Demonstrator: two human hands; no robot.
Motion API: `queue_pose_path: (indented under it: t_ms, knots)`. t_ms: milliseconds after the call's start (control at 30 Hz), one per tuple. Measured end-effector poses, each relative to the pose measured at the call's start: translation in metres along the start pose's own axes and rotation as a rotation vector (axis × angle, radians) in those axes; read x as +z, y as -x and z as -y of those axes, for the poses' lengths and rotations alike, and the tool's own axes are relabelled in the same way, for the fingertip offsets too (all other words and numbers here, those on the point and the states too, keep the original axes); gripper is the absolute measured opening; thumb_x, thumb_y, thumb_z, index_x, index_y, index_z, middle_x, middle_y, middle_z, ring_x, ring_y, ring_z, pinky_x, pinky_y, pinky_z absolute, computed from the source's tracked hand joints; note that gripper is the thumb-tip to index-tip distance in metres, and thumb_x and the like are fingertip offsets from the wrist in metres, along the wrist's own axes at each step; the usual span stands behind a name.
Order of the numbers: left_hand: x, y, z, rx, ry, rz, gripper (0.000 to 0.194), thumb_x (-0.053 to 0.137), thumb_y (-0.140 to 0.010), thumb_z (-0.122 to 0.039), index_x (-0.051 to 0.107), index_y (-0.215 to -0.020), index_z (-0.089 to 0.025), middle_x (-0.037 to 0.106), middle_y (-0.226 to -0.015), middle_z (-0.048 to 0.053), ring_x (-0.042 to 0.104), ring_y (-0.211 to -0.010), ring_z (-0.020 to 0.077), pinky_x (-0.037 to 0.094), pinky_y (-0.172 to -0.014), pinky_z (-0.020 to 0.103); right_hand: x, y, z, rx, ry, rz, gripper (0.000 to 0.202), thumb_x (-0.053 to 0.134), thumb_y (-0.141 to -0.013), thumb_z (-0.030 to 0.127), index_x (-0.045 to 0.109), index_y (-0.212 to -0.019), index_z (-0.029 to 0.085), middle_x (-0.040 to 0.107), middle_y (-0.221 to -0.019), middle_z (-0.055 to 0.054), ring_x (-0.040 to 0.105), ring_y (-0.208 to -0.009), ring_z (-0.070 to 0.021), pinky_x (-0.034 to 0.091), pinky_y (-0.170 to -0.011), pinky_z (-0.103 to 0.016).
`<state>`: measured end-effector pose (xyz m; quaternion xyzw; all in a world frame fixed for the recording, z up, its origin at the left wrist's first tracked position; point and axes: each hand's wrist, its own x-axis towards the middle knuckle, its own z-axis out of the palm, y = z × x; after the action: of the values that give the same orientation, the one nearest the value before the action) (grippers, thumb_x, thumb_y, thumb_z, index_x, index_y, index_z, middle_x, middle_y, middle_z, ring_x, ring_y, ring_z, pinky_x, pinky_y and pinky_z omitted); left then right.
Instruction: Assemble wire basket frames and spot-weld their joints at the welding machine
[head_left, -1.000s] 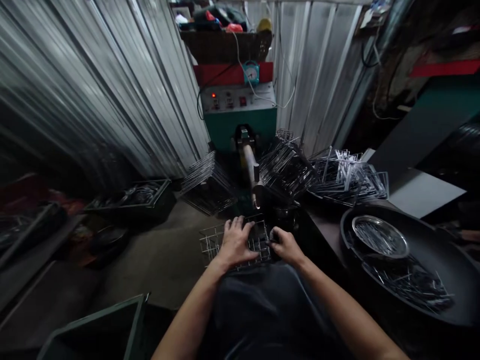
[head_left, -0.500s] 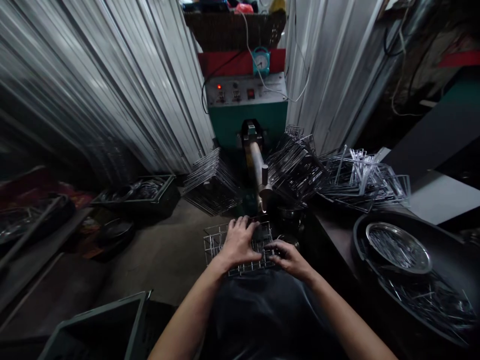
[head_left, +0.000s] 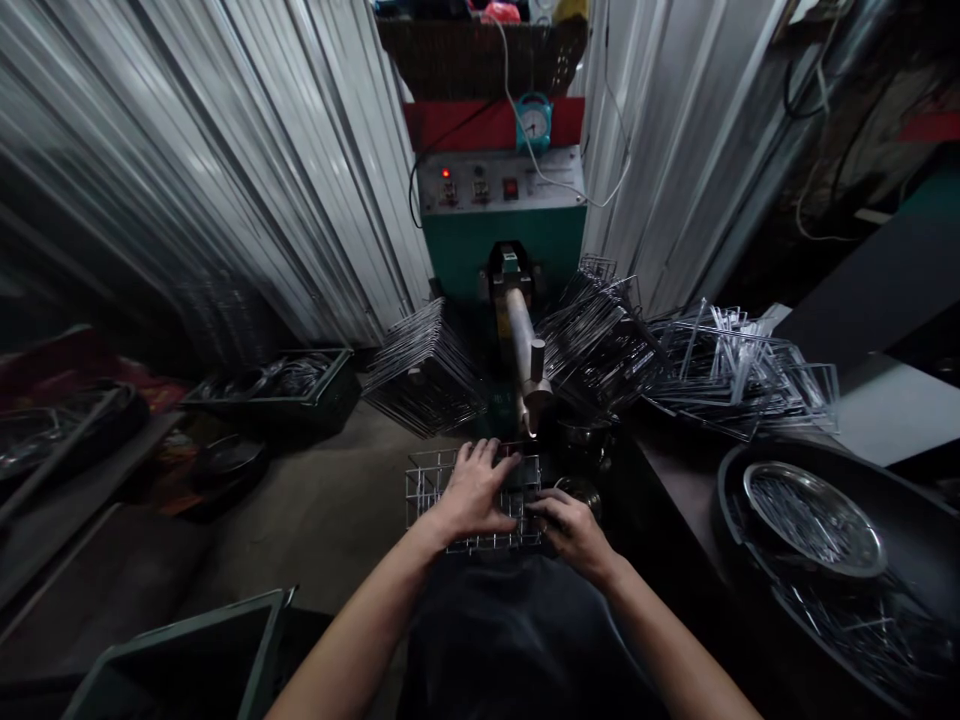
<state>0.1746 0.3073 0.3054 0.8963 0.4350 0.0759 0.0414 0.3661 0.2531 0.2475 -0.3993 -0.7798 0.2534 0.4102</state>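
Note:
A small wire basket (head_left: 421, 488) of thin metal rods sits low in front of me, just above my dark apron (head_left: 525, 630). My left hand (head_left: 474, 498) lies across its top, fingers on the far wires and thumb on the near side, holding it. At the basket's right edge, my right hand (head_left: 576, 532) has its fingers bent and closed against the wires. Any small piece between those fingertips is too dark to make out. Just beyond the hands hangs the metal arm (head_left: 523, 325) of a green machine (head_left: 502, 232), with its hooked tip (head_left: 532, 428) close to the basket.
Bent wire frames are stacked left (head_left: 424, 370) and right (head_left: 600, 345) of the arm. More wire frames (head_left: 739, 365) lie farther right. A round metal dish (head_left: 814, 515) of short rods stands in a black basin (head_left: 724, 500). Green crates (head_left: 274, 610) stand at the left.
My right hand's fingers have closed in against the basket's right edge. The left hand keeps its place on the basket. The view has shifted slightly.

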Motion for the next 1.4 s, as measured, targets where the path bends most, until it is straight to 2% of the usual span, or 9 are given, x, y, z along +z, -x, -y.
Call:
queue_pose_path:
  t_ms: [533, 667, 833, 1033, 1200, 1400]
  knots:
    - [-0.01, -0.026, 0.011, -0.041, 0.011, 0.035, 0.089, 0.073, -0.05, -0.049, 0.041, -0.128, -0.02, 0.041, -0.13, 0.018, 0.035, -0.122, 0.0369, 0.025, -0.1, 0.052, -0.005, -0.027, -0.015, -0.002, 0.006, -0.072, 0.015, 0.051, -0.083, 0.017, 0.064, -0.09, 0.02, 0.061, -0.092, -0.006, 0.06, -0.083, -0.0164, 0.048, -0.073, -0.028]
    - [-0.008, -0.025, 0.009, -0.036, 0.032, 0.023, 0.086, 0.072, -0.051, -0.051, 0.042, -0.126, -0.022, 0.043, -0.128, 0.017, 0.038, -0.119, 0.0354, 0.027, -0.098, 0.051, -0.005, -0.026, -0.012, 0.008, -0.028, -0.097, 0.015, 0.051, -0.083, 0.016, 0.064, -0.09, 0.02, 0.061, -0.092, -0.006, 0.059, -0.084, -0.0161, 0.048, -0.074, -0.027]
    - [-0.006, -0.024, 0.011, -0.03, 0.064, 0.033, 0.089, 0.074, -0.048, -0.047, 0.041, -0.127, -0.022, 0.039, -0.132, 0.017, 0.033, -0.123, 0.0374, 0.024, -0.1, 0.052, -0.002, -0.02, -0.011, 0.012, 0.058, -0.098, 0.022, 0.05, -0.078, 0.009, 0.063, -0.092, 0.021, 0.061, -0.097, -0.006, 0.059, -0.088, -0.0167, 0.048, -0.076, -0.028]
    - [-0.005, -0.045, 0.021, -0.055, 0.074, 0.004, 0.086, 0.073, -0.051, -0.047, 0.042, -0.127, -0.023, 0.04, -0.132, 0.016, 0.033, -0.123, 0.0361, 0.024, -0.1, 0.052, -0.007, -0.039, -0.023, 0.001, 0.083, -0.147, 0.025, 0.048, -0.076, 0.007, 0.063, -0.091, 0.02, 0.062, -0.094, -0.006, 0.059, -0.088, -0.0175, 0.047, -0.077, -0.029]
    - [-0.005, -0.06, 0.029, -0.074, 0.08, -0.007, 0.084, 0.073, -0.05, -0.047, 0.045, -0.125, -0.022, 0.043, -0.127, 0.015, 0.039, -0.118, 0.0343, 0.03, -0.097, 0.049, -0.013, -0.055, -0.029, -0.028, 0.085, -0.155, 0.022, 0.048, -0.077, 0.008, 0.063, -0.089, 0.019, 0.062, -0.091, -0.006, 0.06, -0.084, -0.0173, 0.047, -0.074, -0.028]
    - [-0.001, -0.062, 0.033, -0.063, 0.159, 0.013, 0.084, 0.075, -0.049, -0.045, 0.045, -0.125, -0.024, 0.045, -0.126, 0.012, 0.042, -0.116, 0.0318, 0.032, -0.097, 0.042, -0.014, -0.057, -0.022, 0.023, 0.047, -0.159, 0.018, 0.05, -0.081, 0.016, 0.065, -0.09, 0.021, 0.063, -0.091, -0.006, 0.06, -0.085, -0.0182, 0.047, -0.076, -0.029]
